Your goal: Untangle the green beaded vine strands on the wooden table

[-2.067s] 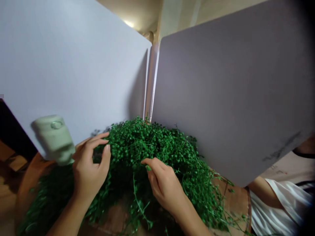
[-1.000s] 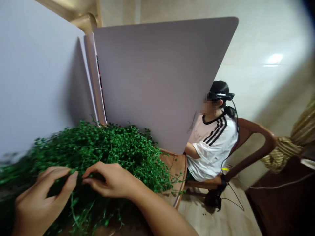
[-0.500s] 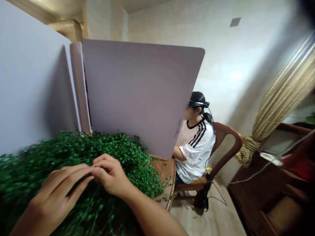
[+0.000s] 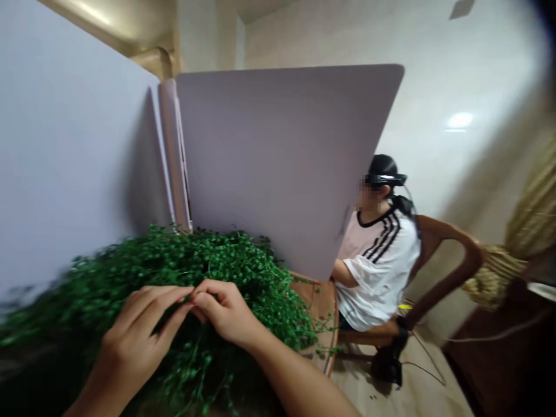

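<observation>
A large heap of green leafy stems with small round pods or buds (image 4: 243, 260) spreads under and behind both hands. Over its front part, my left hand (image 4: 139, 324) reaches in from the lower left, thumb and fingers pinched together at the tips. My right hand (image 4: 226, 310) comes from the lower right with its fingers curled and its thumb against the forefinger. The fingertips of the two hands meet. Whatever small piece lies between them is hidden by the fingers.
Grey partition panels (image 4: 278, 162) stand behind the greens, on the wooden table (image 4: 319, 298). To the right, a person (image 4: 377, 260) in a white shirt with a head-worn camera sits on a wooden chair (image 4: 469, 249). A tied gold curtain (image 4: 490, 275) hangs at the far right.
My view has swung left, so everything appears farther right. Both hands stay pinched together fingertip to fingertip above the greens, with little change in their pose.
</observation>
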Available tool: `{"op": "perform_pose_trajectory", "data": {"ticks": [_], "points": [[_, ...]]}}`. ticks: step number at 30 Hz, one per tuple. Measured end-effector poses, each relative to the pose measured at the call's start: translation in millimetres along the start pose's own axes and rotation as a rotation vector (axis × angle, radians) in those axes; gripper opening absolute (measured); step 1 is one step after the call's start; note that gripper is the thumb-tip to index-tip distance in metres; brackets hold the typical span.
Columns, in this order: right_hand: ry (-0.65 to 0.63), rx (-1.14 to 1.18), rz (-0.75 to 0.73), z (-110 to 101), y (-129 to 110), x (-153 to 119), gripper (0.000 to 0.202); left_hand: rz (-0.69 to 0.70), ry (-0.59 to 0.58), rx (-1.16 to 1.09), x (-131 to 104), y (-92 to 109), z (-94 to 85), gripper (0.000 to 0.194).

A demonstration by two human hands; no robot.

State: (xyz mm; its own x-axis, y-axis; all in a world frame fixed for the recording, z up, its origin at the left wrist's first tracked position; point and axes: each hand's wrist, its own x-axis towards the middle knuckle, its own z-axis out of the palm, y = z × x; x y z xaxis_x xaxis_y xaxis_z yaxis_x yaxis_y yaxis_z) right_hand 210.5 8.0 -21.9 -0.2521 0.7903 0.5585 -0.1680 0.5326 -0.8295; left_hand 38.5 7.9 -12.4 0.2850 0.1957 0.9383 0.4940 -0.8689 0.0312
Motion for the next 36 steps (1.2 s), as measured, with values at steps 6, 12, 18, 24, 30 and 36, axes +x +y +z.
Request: {"op": "perform_pose_trajectory", "data": {"ticks": [6, 12, 18, 24, 30, 36], "points": [[-0.089, 0.041, 0.090, -5, -4, -1, 0.052, 0.113, -0.090, -0.068, 7, 2, -5.1, 0.034], [-0.157, -0.049, 0.116, -9, -6, 0, 0.062, -0.002, -0.125, -0.179, 5, 1, -2.8, 0.023], [-0.208, -0.083, 0.066, -7, -12, -4, 0.043, -0.078, -0.072, -0.214, 4, -1, -2.7, 0.011], [-0.167, -0.344, -0.034, -4, -19, -5, 0.019, -0.080, -0.072, -0.181, 10, -1, -7.4, 0.014], [-0.149, -0.685, -0.327, -7, -14, -4, 0.016, -0.126, -0.123, -0.120, 13, 2, -9.0, 0.015], [-0.146, -0.832, -0.427, -9, -12, -4, 0.015, -0.127, -0.081, -0.092, 15, 9, -9.6, 0.011]]}}
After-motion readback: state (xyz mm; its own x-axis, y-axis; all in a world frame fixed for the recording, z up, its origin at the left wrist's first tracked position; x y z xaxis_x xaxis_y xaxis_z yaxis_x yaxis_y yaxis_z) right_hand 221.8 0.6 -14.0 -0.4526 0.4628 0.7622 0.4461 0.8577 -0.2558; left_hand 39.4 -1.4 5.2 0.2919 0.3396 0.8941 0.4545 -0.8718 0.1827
